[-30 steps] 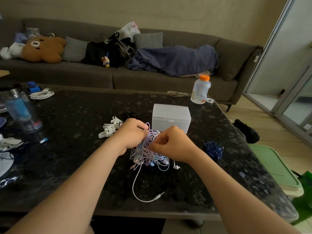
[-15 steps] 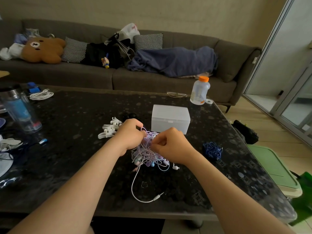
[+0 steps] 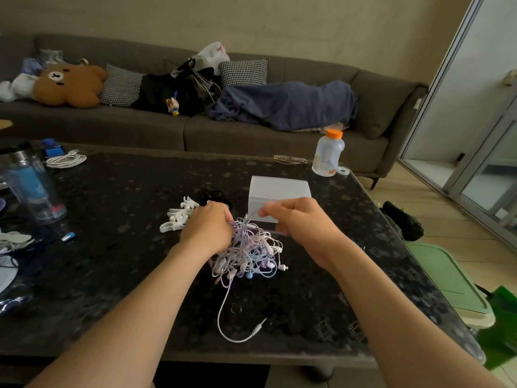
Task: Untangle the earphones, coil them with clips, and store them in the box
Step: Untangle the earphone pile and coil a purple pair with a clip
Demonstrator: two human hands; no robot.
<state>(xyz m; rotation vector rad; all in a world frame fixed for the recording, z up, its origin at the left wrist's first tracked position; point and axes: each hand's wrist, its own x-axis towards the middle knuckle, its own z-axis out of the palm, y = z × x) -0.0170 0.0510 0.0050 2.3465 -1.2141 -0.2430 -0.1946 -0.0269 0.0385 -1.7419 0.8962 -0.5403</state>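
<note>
- Grip: right hand (image 3: 302, 222) has its fingers curled and pinches a pale strand (image 3: 253, 213); it has lifted up and rightward off the heap it was pressed against half a second ago
- Anchor: left hand (image 3: 208, 228) has its fingers curled into the left side of the tangle, holding it down on the table (image 3: 112, 247); it has barely moved
- Strand: now drawn out from the top of the heap to the right fingertips, crossing in front of the box
- Earphones (image 3: 249, 253): one knotted mass of white, lilac and pale blue cords between the two hands, buds spilling on the near side; a white lead ending in a jack plug (image 3: 260, 327) trails toward the near edge, unmoved
- Box (image 3: 279, 191): translucent white, lid closed, just behind the hands
- Clips (image 3: 179, 217): white heap just beyond the left hand, untouched
- Status, as a judgement: untangling is at an early stage, with a first cord being teased loose; coiling, clipping and storing are not yet begun
</note>
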